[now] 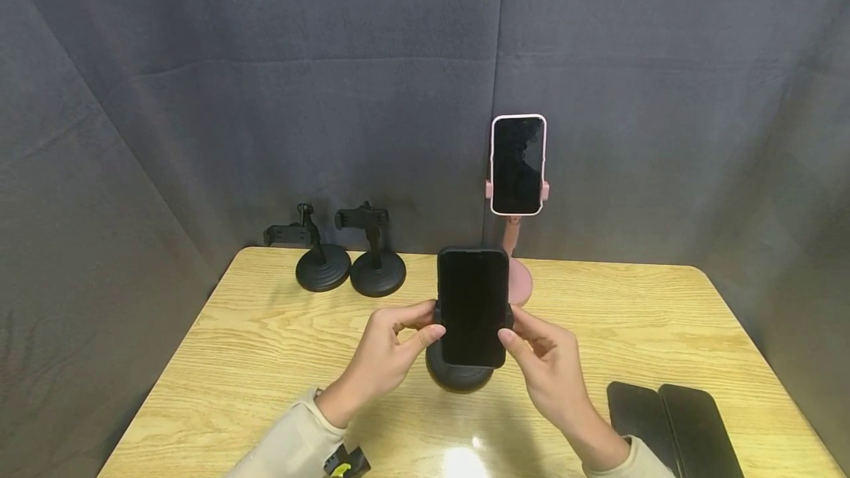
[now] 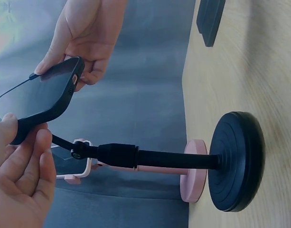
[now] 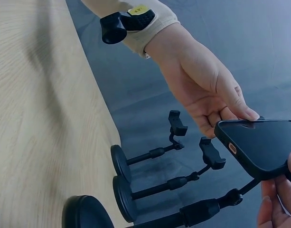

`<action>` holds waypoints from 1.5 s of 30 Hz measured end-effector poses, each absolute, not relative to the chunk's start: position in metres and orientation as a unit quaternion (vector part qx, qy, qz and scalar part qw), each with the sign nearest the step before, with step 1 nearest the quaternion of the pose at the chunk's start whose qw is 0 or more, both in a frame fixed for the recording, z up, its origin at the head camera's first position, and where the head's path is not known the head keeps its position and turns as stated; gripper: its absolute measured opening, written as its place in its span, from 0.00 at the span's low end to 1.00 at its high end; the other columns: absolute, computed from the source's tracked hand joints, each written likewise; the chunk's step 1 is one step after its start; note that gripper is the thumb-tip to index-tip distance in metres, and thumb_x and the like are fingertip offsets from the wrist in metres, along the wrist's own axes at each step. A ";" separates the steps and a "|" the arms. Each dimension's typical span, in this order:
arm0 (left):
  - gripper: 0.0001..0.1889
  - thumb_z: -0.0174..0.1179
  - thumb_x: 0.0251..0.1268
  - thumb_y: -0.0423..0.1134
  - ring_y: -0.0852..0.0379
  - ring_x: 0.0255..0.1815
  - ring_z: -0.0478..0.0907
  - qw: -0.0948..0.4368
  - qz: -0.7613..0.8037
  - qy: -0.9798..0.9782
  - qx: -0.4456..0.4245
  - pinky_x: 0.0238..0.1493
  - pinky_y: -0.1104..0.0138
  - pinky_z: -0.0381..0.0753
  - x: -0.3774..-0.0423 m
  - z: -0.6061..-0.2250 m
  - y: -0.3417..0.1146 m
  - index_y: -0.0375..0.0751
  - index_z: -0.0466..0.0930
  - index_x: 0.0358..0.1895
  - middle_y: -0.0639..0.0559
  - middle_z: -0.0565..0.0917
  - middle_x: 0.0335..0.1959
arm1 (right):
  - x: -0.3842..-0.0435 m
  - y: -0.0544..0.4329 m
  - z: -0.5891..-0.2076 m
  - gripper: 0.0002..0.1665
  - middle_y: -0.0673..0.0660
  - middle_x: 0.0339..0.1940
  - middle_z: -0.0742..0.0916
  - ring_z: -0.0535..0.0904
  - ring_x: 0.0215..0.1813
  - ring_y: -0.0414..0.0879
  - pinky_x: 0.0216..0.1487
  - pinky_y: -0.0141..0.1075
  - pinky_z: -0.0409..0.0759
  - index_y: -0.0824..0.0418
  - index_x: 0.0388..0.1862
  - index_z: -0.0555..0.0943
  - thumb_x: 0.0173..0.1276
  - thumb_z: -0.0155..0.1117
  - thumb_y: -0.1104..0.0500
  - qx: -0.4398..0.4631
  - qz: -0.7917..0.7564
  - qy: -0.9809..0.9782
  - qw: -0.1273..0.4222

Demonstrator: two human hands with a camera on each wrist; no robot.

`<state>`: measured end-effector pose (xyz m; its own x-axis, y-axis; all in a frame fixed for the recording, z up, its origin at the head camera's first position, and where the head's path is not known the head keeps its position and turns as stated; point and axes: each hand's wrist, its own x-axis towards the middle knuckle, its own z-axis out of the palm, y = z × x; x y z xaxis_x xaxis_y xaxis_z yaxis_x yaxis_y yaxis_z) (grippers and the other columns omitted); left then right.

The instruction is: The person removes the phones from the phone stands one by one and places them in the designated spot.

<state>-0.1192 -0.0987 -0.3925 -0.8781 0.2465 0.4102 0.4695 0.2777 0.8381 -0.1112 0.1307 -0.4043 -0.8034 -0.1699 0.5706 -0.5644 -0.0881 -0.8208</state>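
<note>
A black smartphone (image 1: 473,308) stands upright at the top of a black phone stand, whose round base (image 2: 238,161) rests on the table. From the left side, my left hand (image 1: 388,352) pinches the phone's edge beside the holder clamp, thumb at the front rim and fingers behind. My right hand (image 1: 551,364) grips the opposite edge the same way, its thumb near the lower corner. The stand's slim pole (image 2: 178,159) and ball joint (image 2: 79,149) show beneath the phone in the left wrist view. Most of the clamp is hidden behind the phone.
Behind stands a pink stand (image 1: 511,234) holding a white-rimmed phone (image 1: 518,164). Two black stands with bare clamps, one (image 1: 322,268) beside the other (image 1: 377,273), are at the back left. Two dark phones, one (image 1: 640,415) beside another (image 1: 700,426), lie front right. Grey curtains (image 1: 299,94) surround the wooden table (image 1: 265,345).
</note>
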 end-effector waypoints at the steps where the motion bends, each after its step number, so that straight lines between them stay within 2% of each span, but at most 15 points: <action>1: 0.19 0.67 0.65 0.31 0.48 0.47 0.89 0.098 -0.558 -0.792 -0.225 0.61 0.64 0.83 -0.119 -0.393 -0.099 0.25 0.82 0.57 0.36 0.87 0.53 | -0.111 0.131 -0.405 0.19 0.42 0.53 0.89 0.85 0.58 0.36 0.59 0.27 0.82 0.83 0.58 0.76 0.70 0.58 0.77 0.275 0.680 -0.664 0.144; 4: 0.19 0.67 0.65 0.32 0.49 0.47 0.89 0.092 -0.558 -0.794 -0.222 0.61 0.64 0.82 -0.119 -0.395 -0.099 0.26 0.82 0.57 0.38 0.88 0.52 | -0.111 0.131 -0.407 0.19 0.42 0.52 0.90 0.85 0.58 0.36 0.60 0.26 0.82 0.83 0.58 0.76 0.69 0.59 0.78 0.267 0.678 -0.670 0.145; 11: 0.20 0.67 0.67 0.34 0.51 0.49 0.88 0.073 -0.561 -0.795 -0.220 0.65 0.53 0.81 -0.117 -0.400 -0.100 0.28 0.82 0.58 0.40 0.89 0.50 | -0.108 0.133 -0.411 0.19 0.42 0.49 0.90 0.85 0.57 0.35 0.64 0.24 0.77 0.80 0.58 0.79 0.68 0.60 0.78 0.251 0.656 -0.697 0.143; 20: 0.19 0.67 0.66 0.35 0.60 0.46 0.88 0.061 -0.577 -0.780 -0.235 0.63 0.68 0.80 -0.113 -0.402 -0.101 0.33 0.83 0.59 0.44 0.91 0.46 | -0.104 0.135 -0.415 0.20 0.43 0.45 0.91 0.86 0.55 0.36 0.65 0.23 0.76 0.77 0.59 0.79 0.68 0.59 0.79 0.253 0.654 -0.697 0.153; 26: 0.19 0.66 0.67 0.36 0.58 0.48 0.88 0.056 -0.573 -0.784 -0.235 0.64 0.67 0.79 -0.112 -0.402 -0.102 0.33 0.82 0.59 0.45 0.91 0.48 | -0.103 0.135 -0.415 0.20 0.44 0.42 0.91 0.85 0.47 0.36 0.60 0.24 0.77 0.74 0.58 0.81 0.67 0.60 0.78 0.254 0.640 -0.707 0.162; 29: 0.19 0.66 0.68 0.37 0.58 0.48 0.88 0.055 -0.571 -0.785 -0.235 0.65 0.66 0.79 -0.112 -0.403 -0.102 0.33 0.82 0.59 0.45 0.90 0.48 | -0.104 0.136 -0.414 0.20 0.44 0.43 0.91 0.84 0.43 0.37 0.59 0.25 0.77 0.72 0.58 0.81 0.68 0.60 0.77 0.254 0.630 -0.717 0.156; 33: 0.19 0.66 0.68 0.37 0.59 0.48 0.88 0.055 -0.569 -0.786 -0.236 0.65 0.64 0.79 -0.112 -0.403 -0.102 0.33 0.82 0.60 0.45 0.91 0.48 | -0.106 0.140 -0.410 0.18 0.43 0.48 0.90 0.83 0.47 0.37 0.59 0.24 0.76 0.71 0.57 0.82 0.69 0.60 0.76 0.258 0.622 -0.725 0.146; 39: 0.19 0.66 0.68 0.37 0.59 0.48 0.88 0.052 -0.569 -0.787 -0.234 0.65 0.61 0.79 -0.112 -0.403 -0.102 0.34 0.83 0.60 0.46 0.91 0.47 | -0.111 0.141 -0.402 0.18 0.42 0.54 0.88 0.82 0.56 0.34 0.57 0.23 0.78 0.73 0.58 0.80 0.70 0.57 0.77 0.269 0.619 -0.721 0.158; 45: 0.19 0.66 0.68 0.36 0.59 0.47 0.88 0.053 -0.568 -0.788 -0.232 0.65 0.62 0.79 -0.112 -0.402 -0.102 0.34 0.83 0.59 0.46 0.91 0.46 | -0.114 0.137 -0.389 0.19 0.41 0.54 0.88 0.83 0.55 0.34 0.60 0.22 0.79 0.77 0.60 0.77 0.70 0.56 0.78 0.285 0.637 -0.699 0.157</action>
